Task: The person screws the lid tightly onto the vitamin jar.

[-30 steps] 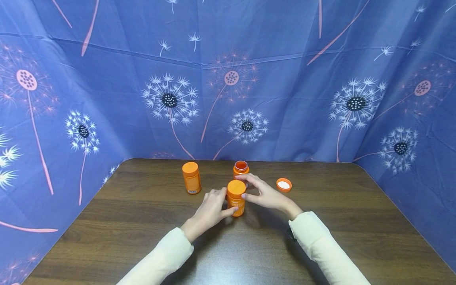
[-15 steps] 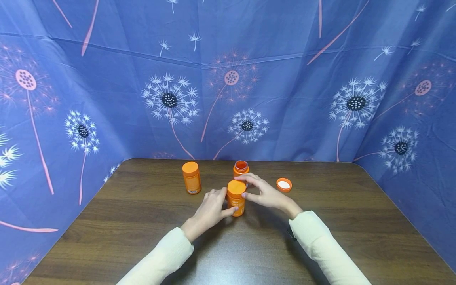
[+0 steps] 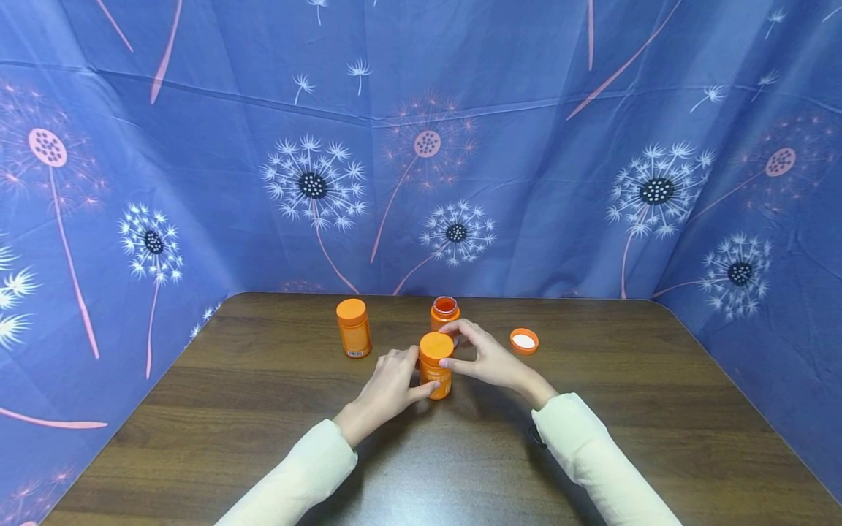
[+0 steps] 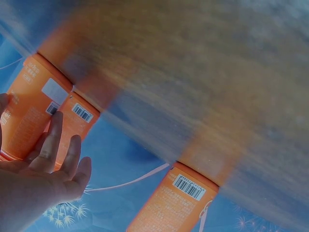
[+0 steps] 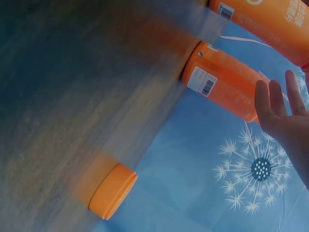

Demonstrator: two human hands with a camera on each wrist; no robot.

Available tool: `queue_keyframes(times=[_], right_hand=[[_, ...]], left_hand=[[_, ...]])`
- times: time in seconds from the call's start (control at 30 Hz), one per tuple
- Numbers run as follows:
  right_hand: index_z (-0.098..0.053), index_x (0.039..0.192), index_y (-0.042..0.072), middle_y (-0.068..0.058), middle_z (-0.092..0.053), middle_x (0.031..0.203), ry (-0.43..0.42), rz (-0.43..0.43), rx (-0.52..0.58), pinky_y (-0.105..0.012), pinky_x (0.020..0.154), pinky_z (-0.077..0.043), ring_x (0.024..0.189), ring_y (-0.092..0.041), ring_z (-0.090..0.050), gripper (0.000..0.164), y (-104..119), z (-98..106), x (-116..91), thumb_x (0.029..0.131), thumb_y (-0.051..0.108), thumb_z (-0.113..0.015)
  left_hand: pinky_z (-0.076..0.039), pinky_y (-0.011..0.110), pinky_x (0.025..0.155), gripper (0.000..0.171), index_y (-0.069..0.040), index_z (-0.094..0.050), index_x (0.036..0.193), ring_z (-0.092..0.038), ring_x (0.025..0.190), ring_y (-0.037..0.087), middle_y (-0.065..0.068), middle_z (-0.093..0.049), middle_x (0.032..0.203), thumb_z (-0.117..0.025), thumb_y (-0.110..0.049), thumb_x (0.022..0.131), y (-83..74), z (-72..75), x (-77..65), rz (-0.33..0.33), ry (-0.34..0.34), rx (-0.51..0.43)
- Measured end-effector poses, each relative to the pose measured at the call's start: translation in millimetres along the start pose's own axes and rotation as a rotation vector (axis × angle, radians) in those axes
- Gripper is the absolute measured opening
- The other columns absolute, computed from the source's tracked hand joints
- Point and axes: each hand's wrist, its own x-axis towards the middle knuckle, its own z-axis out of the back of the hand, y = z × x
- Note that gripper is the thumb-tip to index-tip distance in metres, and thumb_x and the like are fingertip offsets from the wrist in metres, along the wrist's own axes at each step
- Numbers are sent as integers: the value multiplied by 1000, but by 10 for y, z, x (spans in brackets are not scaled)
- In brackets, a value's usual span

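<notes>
In the head view an orange pill bottle (image 3: 434,378) stands upright on the table between the two hands, its orange screw lid (image 3: 437,346) on top. The left hand (image 3: 387,383) grips the bottle's body from the left, thumb across the front. From the right, the right hand (image 3: 492,359) pinches the lid, thumb at its front right and fingers behind. In the left wrist view the left hand's fingers (image 4: 57,130) reach along the bottle (image 4: 31,108). The right wrist view shows the right hand (image 5: 289,118) with the held bottle (image 5: 270,21) partly cut off.
Right behind the held bottle stands a lidless orange bottle (image 3: 445,313). A loose orange lid (image 3: 524,341) lies with its white inside up on the right. Another capped bottle (image 3: 355,332) stands at the left. Blue dandelion cloth (image 3: 526,183) hangs around the wooden table (image 3: 625,380).
The right thumb has slid a little leftward round the front of the lid, and the right wrist has shifted slightly. The left hand and the bottle keep their place.
</notes>
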Motion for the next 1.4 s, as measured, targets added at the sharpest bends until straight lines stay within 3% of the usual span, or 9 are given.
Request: queue_keyframes(times=[0.3, 0.5, 0.67, 0.8, 0.93, 1.13, 1.4], right_hand=[[-47, 110, -2, -13, -57, 105, -51, -15, -6, -29, 85, -44, 94, -28, -54, 45, 201, -39, -8, 75, 9, -73], [-46, 114, 4, -8, -55, 109, -40, -2, -4, -27, 86, -44, 96, -21, -53, 48, 64, -60, 6, 76, 16, -73], [-46, 125, 7, -7, -52, 118, 19, -22, 24, -34, 89, -41, 101, -22, -51, 54, 37, -22, -2, 78, 15, -72], [-46, 127, 18, 1, -51, 118, 65, 2, 48, -40, 89, -42, 100, -17, -49, 52, -43, 6, -5, 81, 21, -69], [-45, 131, 18, 0, -49, 123, 93, 43, 59, -46, 88, -43, 100, -18, -49, 51, -46, 32, -3, 84, 20, -65], [-45, 132, 11, -3, -48, 129, 92, 99, 1, -37, 87, -42, 100, -13, -48, 50, -29, 46, -2, 86, 16, -63], [-49, 126, 15, -1, -52, 118, 65, 70, 28, -40, 86, -44, 98, -18, -51, 48, -45, 24, 9, 82, 21, -68]], left_hand=[[-39, 41, 79, 39, -11, -52, 100, -54, 80, 19, 3, -63, 84, -68, -39, 79, 9, -8, 5, -10, -9, -15], [-39, 40, 78, 39, -11, -52, 100, -54, 80, 19, 3, -62, 83, -69, -39, 78, 19, -19, 5, -12, -13, -15], [-39, 41, 79, 40, -11, -51, 101, -54, 81, 20, 3, -63, 85, -68, -40, 79, 21, -17, 0, -10, -13, -18], [-39, 42, 80, 41, -10, -51, 101, -54, 81, 20, 4, -63, 86, -68, -40, 79, 19, -15, 4, -6, -8, -16], [-39, 42, 80, 41, -10, -51, 101, -54, 82, 21, 4, -63, 86, -68, -40, 79, 15, -13, 7, -7, -5, -13], [-40, 42, 80, 41, -10, -51, 101, -54, 82, 21, 4, -63, 85, -68, -40, 79, 12, -9, 6, -14, -9, -7], [-40, 42, 80, 42, -10, -51, 102, -54, 81, 20, 4, -63, 86, -68, -40, 79, 24, -21, 3, -9, -12, -16]])
